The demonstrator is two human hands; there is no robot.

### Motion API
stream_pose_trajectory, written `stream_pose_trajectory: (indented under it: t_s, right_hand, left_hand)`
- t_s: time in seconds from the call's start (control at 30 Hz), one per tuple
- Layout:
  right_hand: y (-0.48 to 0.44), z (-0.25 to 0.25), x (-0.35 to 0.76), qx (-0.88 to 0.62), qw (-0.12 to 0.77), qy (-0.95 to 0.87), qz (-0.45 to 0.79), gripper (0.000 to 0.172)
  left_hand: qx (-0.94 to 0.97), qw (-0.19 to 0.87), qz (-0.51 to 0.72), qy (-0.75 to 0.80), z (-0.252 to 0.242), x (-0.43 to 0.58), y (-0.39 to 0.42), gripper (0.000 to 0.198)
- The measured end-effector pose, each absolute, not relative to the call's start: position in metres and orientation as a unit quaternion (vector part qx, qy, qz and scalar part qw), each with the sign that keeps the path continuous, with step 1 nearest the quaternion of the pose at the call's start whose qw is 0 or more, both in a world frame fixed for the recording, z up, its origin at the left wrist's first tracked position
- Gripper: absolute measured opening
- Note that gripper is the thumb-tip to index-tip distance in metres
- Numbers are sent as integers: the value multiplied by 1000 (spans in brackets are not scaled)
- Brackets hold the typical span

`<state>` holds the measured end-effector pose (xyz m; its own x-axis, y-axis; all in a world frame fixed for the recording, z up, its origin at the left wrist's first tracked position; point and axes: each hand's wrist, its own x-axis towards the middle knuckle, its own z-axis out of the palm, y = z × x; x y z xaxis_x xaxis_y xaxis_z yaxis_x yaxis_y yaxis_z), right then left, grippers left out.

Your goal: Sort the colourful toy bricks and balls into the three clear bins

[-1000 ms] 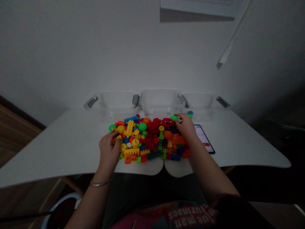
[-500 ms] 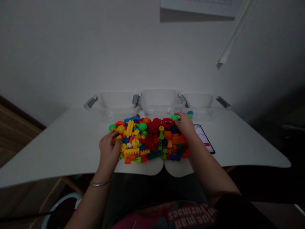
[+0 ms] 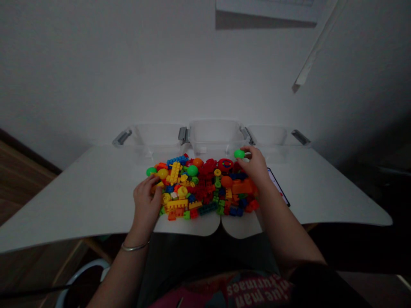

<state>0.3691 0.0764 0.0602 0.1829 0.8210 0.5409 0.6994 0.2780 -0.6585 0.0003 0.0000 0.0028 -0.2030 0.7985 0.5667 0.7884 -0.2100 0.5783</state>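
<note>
A heap of coloured plastic toy bricks and balls (image 3: 202,188) lies on the white table (image 3: 80,192) in front of me. My right hand (image 3: 255,167) is at the heap's far right corner, its fingertips pinched on a green ball (image 3: 239,154) lifted just above the pile. My left hand (image 3: 146,203) rests against the heap's left edge, fingers curled onto a yellow piece; whether it grips it is unclear. Another green ball (image 3: 150,171) and a yellow ball (image 3: 162,173) lie at the heap's left end.
Three clear plastic tubs with grey handles stand in a row behind the heap: left (image 3: 154,139), middle (image 3: 215,134), right (image 3: 272,137). A phone (image 3: 280,190) lies on the table beside my right wrist. A wall rises behind the tubs.
My right hand has picked up the green ball and raised it up and to the right, toward the tubs. It now hides the blue ball. My left hand has stayed put.
</note>
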Motion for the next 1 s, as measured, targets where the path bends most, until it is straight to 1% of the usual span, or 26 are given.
stream_pose_trajectory:
  t_s: [0.17,0.23,0.3,0.43,0.53,0.63,0.9,1.0]
  right_hand:
    - [77,80,386,-533,605,-592,-9,35]
    - [84,84,397,-530,636,-559,-47,38]
    - [93,86,409,-541,644,-536,-74,40]
    - [111,83,431,-551,640,-528,-89,41]
    - [121,80,442,-561,625,-532,-108,36]
    - [126,76,447,-588,591,-544,-97,33]
    - [124,73,438,-691,440,-561,-115,35]
    - [122,74,435,-706,405,-568,-127,35]
  left_hand:
    - [631,2,455,629,0,-1,1,43]
    - [632,-1,454,628,-1,-2,2,43]
    - [633,1,455,627,-2,-4,2,43]
    - [631,7,450,631,-3,-5,2,41]
    - [632,7,450,631,-2,-6,2,41]
    - [632,8,452,630,-2,-5,1,41]
    - [635,1,448,630,-2,-4,2,42]
    - [629,4,445,637,-2,-4,1,42]
